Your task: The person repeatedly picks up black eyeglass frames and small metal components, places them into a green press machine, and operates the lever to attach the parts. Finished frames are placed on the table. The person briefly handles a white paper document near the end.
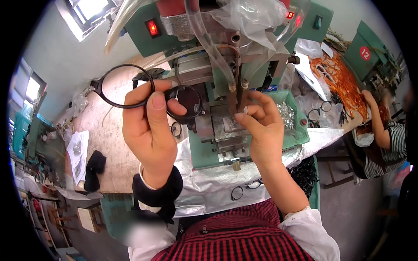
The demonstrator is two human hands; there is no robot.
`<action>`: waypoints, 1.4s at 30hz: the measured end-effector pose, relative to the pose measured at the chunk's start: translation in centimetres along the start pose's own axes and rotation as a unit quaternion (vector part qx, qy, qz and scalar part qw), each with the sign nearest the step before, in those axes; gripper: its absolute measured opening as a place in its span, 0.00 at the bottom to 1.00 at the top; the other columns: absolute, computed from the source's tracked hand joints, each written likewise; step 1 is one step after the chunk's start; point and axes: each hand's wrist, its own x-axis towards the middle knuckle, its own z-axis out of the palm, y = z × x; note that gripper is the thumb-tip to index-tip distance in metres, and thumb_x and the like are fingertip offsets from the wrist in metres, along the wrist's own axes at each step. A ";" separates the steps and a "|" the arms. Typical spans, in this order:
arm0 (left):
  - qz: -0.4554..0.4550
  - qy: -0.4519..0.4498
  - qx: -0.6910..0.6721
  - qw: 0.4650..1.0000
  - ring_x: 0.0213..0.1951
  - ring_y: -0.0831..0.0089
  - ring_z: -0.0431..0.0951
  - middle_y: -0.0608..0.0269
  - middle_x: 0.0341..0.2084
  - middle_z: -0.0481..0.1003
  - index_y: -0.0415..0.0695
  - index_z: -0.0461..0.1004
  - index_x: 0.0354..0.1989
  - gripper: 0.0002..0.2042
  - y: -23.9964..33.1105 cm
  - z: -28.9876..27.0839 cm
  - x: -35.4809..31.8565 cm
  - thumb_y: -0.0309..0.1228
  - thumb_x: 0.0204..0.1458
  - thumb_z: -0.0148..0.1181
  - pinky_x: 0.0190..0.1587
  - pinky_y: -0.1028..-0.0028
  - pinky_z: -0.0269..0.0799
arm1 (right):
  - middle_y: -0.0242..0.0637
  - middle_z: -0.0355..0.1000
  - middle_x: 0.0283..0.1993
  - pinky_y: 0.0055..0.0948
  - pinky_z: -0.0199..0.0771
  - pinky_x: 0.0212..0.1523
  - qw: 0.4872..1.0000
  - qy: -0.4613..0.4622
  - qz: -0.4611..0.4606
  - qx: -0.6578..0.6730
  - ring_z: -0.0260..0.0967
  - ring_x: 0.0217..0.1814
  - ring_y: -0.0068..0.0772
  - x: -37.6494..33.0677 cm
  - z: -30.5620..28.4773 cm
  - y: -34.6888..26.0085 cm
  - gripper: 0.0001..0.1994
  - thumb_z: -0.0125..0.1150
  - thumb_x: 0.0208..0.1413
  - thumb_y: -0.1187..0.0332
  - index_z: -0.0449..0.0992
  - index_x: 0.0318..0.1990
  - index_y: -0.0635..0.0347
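My left hand (152, 119) grips a black round-rimmed eyeglass frame (96, 87) between thumb and fingers, holding it up left of the machine's metal block (222, 130). One rim stands clear on the left; the other is partly behind my fingers, near the machine. My right hand (267, 132) is closed in a pinch at the two dark metal prongs (237, 98) under the clear hoses. Thumb and forefinger meet just above the metal block. Anything between those fingertips is too small to make out.
A green tray (300, 140) of small shiny metal parts (286, 114) stands right of the block. Loose eyeglass frames (237, 193) lie near my lap. Black cloth (94, 169) and papers (77, 152) are at left. Another person (383, 135) works at right by orange parts (337, 74).
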 end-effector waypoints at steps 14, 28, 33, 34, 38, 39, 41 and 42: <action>-0.491 -0.395 -0.246 0.736 0.21 0.84 0.68 0.69 0.18 0.70 0.38 0.70 0.41 0.09 4.5 1.7 -6.9 0.31 0.65 0.47 0.24 0.82 0.60 | 0.34 0.73 0.47 0.26 0.66 0.52 0.969 -0.091 -0.070 -0.220 0.68 0.49 0.25 -3.0 -2.1 -5.6 0.17 0.66 0.48 0.75 0.77 0.48 0.62; -0.526 -0.434 -0.215 0.699 0.22 0.85 0.67 0.71 0.18 0.68 0.38 0.71 0.42 0.13 2.3 4.0 -7.8 0.36 0.67 0.46 0.27 0.83 0.60 | 0.31 0.76 0.34 0.22 0.71 0.44 0.945 -0.065 -0.037 -0.320 0.71 0.38 0.21 -1.7 -5.6 -3.9 0.08 0.65 0.51 0.74 0.79 0.39 0.65; -0.495 -0.436 -0.230 0.715 0.22 0.86 0.67 0.71 0.17 0.69 0.38 0.71 0.41 0.13 2.5 3.5 -9.0 0.36 0.66 0.46 0.27 0.84 0.60 | 0.33 0.77 0.33 0.26 0.71 0.40 0.936 0.040 0.028 -0.348 0.72 0.36 0.25 0.7 -8.0 -1.9 0.05 0.63 0.51 0.75 0.80 0.36 0.63; -0.510 -0.416 -0.236 0.715 0.22 0.86 0.67 0.70 0.17 0.69 0.38 0.71 0.41 0.13 3.0 3.2 -8.5 0.36 0.66 0.46 0.27 0.84 0.60 | 0.36 0.77 0.34 0.29 0.71 0.42 0.862 0.039 -0.085 -0.499 0.73 0.37 0.30 0.9 -9.5 -1.0 0.06 0.63 0.50 0.75 0.80 0.36 0.62; -0.579 -0.313 -0.272 0.702 0.17 0.84 0.66 0.67 0.15 0.69 0.37 0.71 0.42 0.17 1.9 2.8 -7.2 0.41 0.66 0.45 0.22 0.85 0.58 | 0.42 0.77 0.38 0.36 0.71 0.46 0.717 0.060 -0.253 -0.647 0.73 0.42 0.45 0.5 -11.3 1.2 0.09 0.63 0.47 0.75 0.81 0.38 0.59; -0.600 -0.298 -0.286 0.685 0.16 0.84 0.65 0.66 0.14 0.69 0.36 0.71 0.42 0.18 1.6 2.8 -6.8 0.42 0.66 0.44 0.20 0.85 0.58 | 0.42 0.77 0.39 0.36 0.71 0.46 0.741 0.079 -0.238 -0.624 0.74 0.42 0.44 0.5 -11.7 1.3 0.09 0.63 0.48 0.75 0.81 0.38 0.60; -0.611 -0.270 -0.286 0.687 0.14 0.83 0.64 0.65 0.13 0.69 0.35 0.71 0.43 0.21 2.5 3.2 -6.3 0.45 0.66 0.44 0.15 0.84 0.54 | 0.42 0.77 0.39 0.35 0.71 0.47 0.784 0.117 -0.206 -0.573 0.74 0.43 0.43 0.6 -12.5 1.2 0.09 0.63 0.49 0.74 0.81 0.39 0.60; -0.619 -0.264 -0.287 0.681 0.14 0.83 0.64 0.65 0.13 0.69 0.36 0.71 0.43 0.21 2.8 3.3 -6.2 0.45 0.66 0.44 0.15 0.84 0.54 | 0.42 0.78 0.39 0.32 0.70 0.49 0.833 0.137 -0.149 -0.515 0.74 0.44 0.40 0.7 -12.6 0.9 0.08 0.62 0.51 0.74 0.81 0.39 0.62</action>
